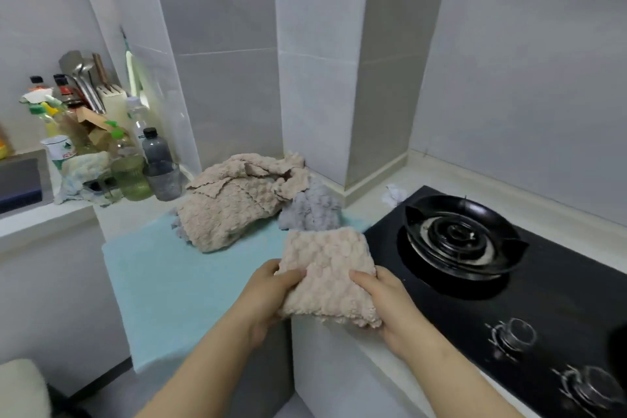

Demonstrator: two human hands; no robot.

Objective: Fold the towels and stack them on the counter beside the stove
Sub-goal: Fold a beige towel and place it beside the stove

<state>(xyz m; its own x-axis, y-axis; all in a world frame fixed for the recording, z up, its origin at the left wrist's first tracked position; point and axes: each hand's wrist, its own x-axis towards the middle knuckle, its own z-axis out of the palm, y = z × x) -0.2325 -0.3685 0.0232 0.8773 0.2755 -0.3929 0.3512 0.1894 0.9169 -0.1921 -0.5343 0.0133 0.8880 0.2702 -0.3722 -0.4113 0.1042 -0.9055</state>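
A folded pale pink bubble-textured towel [327,273] is held over the counter's front edge, just left of the black stove [509,282]. My left hand [271,295] grips its left side and my right hand [385,302] grips its right side. Behind it, a crumpled beige towel [234,200] and a crumpled grey towel [312,207] lie in a heap. A light blue towel [176,278] is spread flat on the counter and hangs over its front edge.
Bottles, jars, a knife block and utensils [98,132] crowd the raised ledge at the left. A burner [458,237] and two knobs [515,336] are on the stove. A crumpled white tissue [393,193] lies by the wall.
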